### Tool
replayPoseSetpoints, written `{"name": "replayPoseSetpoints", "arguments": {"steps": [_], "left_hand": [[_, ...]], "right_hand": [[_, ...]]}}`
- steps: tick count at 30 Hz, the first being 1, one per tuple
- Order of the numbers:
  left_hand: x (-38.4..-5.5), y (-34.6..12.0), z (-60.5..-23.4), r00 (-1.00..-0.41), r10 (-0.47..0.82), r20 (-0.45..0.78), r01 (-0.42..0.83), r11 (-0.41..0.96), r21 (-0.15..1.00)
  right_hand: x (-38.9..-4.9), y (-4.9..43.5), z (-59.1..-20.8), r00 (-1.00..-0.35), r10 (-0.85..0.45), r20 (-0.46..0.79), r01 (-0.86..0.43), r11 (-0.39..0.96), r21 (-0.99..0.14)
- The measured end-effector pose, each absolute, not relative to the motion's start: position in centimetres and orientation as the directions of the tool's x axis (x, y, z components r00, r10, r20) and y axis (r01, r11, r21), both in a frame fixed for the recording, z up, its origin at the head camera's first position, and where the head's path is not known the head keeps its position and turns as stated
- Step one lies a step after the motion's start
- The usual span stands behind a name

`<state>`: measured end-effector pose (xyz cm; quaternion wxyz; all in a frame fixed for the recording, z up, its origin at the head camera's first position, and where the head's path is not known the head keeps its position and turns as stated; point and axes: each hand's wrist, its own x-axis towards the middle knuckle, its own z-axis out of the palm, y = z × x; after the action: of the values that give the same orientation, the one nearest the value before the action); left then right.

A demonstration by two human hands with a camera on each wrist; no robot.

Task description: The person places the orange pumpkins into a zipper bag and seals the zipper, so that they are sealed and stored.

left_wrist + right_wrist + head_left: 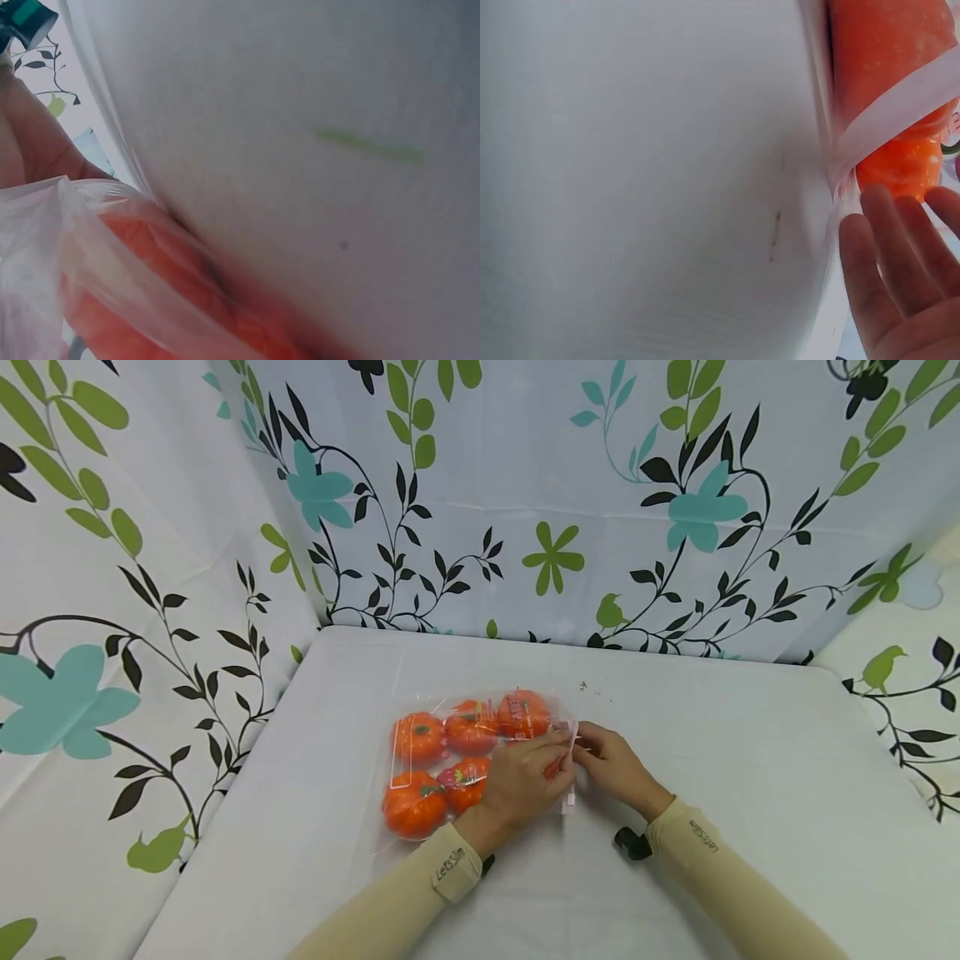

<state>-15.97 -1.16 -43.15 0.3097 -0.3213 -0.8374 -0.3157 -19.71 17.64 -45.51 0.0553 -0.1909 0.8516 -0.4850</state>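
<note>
A clear plastic bag (401,768) lies flat, holding several glossy orange-red vegetables (415,804) with lobed sides and green stems, like bell peppers. My left hand (521,781) reaches over the bag's right part, its curled fingers gripping the plastic near the right edge and hiding some contents. At that same edge, my right hand (618,770) pinches the plastic with thumb and index finger. Its other fingers (900,255) are loosely extended beside the bag in the right wrist view. The left wrist view shows bag plastic (37,232) close up; left fingers are mostly hidden there.
A white cloth covers the table (720,735), with small brown specks (583,686) beyond the bag. Leaf-patterned curtains (480,510) hang at the back and sides. Each wrist carries a small black device (632,843) over a beige sleeve.
</note>
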Motion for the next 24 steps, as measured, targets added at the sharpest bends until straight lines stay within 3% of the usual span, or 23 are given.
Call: {"name": "replayPoseSetpoints", "arguments": {"steps": [18, 24], "left_hand": [[-17.2, -1.0, -43.1, -0.629, 0.422, 0.653, 0.764, 0.493, 0.417], [-18.2, -0.6, -42.7, -0.583, 0.455, 0.673, 0.8, 0.468, 0.377]], "right_hand": [[-18.2, 17.6, -45.5, -0.898, -0.436, 0.054, -0.249, 0.402, -0.881], [-17.7, 17.7, -45.2, -0.908, -0.412, 0.077, -0.265, 0.42, -0.868]]}}
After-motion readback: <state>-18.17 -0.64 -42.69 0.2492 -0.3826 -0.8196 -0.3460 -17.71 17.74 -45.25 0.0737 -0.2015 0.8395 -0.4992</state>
